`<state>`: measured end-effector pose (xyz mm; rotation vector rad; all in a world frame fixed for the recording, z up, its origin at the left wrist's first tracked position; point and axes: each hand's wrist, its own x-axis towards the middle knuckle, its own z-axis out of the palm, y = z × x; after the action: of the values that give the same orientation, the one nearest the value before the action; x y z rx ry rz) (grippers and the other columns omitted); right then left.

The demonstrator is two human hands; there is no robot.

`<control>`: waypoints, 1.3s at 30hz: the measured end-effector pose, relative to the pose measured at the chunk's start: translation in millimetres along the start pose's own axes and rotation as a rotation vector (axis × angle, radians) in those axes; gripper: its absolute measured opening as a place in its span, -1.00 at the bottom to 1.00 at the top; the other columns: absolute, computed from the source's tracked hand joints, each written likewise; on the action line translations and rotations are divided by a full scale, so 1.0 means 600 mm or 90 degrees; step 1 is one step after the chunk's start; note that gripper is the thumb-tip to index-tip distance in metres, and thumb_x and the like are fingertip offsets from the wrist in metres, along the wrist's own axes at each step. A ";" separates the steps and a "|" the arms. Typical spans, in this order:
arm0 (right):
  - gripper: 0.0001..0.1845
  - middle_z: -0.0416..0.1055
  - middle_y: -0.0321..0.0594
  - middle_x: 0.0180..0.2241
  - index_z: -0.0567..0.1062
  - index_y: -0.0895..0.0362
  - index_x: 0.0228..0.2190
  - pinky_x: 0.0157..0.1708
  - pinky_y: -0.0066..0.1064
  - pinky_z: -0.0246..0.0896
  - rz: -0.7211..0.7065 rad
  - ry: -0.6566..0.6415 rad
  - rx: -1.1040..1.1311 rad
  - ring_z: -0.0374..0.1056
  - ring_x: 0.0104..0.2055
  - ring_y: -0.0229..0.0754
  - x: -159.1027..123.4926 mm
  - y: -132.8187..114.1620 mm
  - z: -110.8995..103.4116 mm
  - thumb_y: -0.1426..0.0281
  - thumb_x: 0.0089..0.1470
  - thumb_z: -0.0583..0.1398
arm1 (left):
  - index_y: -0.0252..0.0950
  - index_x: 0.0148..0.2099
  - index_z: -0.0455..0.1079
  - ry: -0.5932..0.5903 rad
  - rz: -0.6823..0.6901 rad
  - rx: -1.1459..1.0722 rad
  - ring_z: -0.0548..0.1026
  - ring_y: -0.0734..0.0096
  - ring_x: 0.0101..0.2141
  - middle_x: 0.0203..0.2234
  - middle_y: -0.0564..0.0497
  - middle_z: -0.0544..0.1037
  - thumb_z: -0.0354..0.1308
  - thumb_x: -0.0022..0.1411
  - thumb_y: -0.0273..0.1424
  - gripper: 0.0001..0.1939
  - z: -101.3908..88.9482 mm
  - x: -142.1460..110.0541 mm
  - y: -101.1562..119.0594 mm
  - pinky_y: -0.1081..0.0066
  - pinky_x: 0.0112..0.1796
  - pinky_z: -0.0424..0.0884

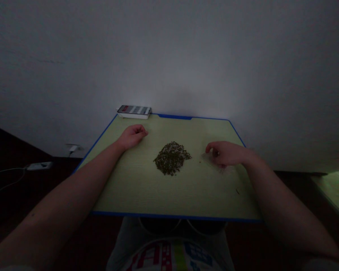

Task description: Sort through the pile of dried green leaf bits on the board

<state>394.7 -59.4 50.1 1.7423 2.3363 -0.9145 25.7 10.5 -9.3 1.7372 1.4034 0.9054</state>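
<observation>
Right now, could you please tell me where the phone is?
In the head view, the phone lies at the far left corner of the table, on a flat white object, near the wall and beyond the left hand.

Tabletop (169, 195) with blue edging, head view. A loose pile of small, dark grains (171, 158) lies near the middle. The left hand (132, 136), fingers curled, rests beyond the pile's left side; the right hand (226, 153), fingers bent, is on its right, one stray grain (200, 162) between. A phone (135, 109) lies on a white box (134, 116) at the far left corner, near the wall (186, 56).
</observation>
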 end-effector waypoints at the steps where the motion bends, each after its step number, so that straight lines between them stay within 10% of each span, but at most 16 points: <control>1: -0.62 0.48 -0.20 -0.54 0.43 0.18 -0.23 -0.66 -0.46 0.13 0.023 -0.030 -0.002 0.35 -0.63 -0.23 -0.001 -0.005 0.002 0.51 -0.21 0.15 | -0.29 -0.49 0.25 -0.002 0.002 0.000 0.15 0.60 -0.68 -0.75 0.18 0.20 0.11 0.00 -0.22 -0.76 0.000 0.000 -0.001 0.50 -0.59 0.06; 6: -0.87 0.42 -0.22 -0.68 0.45 0.17 -0.44 -0.69 -0.44 0.13 0.039 -0.057 -0.030 0.37 -0.64 -0.17 0.000 -0.030 0.016 0.42 -0.14 0.16 | -0.29 -0.50 0.24 0.001 0.005 0.013 0.15 0.59 -0.67 -0.75 0.18 0.20 0.11 0.00 -0.22 -0.76 -0.001 0.000 0.002 0.49 -0.59 0.07; 21: -0.81 0.43 -0.30 -0.61 0.35 0.12 -0.39 -0.69 -0.53 0.14 -0.048 -0.121 0.187 0.31 -0.67 -0.31 0.003 -0.074 0.050 0.26 -0.01 0.17 | -0.29 -0.51 0.25 0.009 0.008 0.009 0.15 0.58 -0.67 -0.75 0.17 0.21 0.12 -0.02 -0.21 -0.75 0.000 -0.003 0.007 0.49 -0.58 0.06; 32: -0.86 0.46 -0.22 -0.39 0.53 0.09 -0.46 -0.25 -0.33 0.23 -0.319 0.252 0.020 0.36 -0.31 -0.19 0.015 0.001 -0.001 0.47 -0.07 0.15 | -0.28 -0.50 0.24 0.002 0.007 0.002 0.15 0.58 -0.67 -0.75 0.18 0.20 0.12 -0.01 -0.23 -0.77 0.000 -0.002 0.004 0.49 -0.58 0.06; 39: -0.76 0.49 -0.20 -0.39 0.59 0.08 -0.49 -0.17 -0.27 0.17 -0.454 0.174 -0.140 0.32 -0.26 -0.15 0.035 -0.012 0.021 0.58 -0.12 0.15 | -0.29 -0.52 0.23 0.000 0.004 0.014 0.15 0.59 -0.66 -0.75 0.18 0.22 0.11 -0.01 -0.23 -0.77 -0.001 -0.006 0.012 0.49 -0.57 0.07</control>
<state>377.7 -49.3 34.5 0.9959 3.1679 -0.4479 28.3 6.1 -3.0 1.7589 1.4147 0.8967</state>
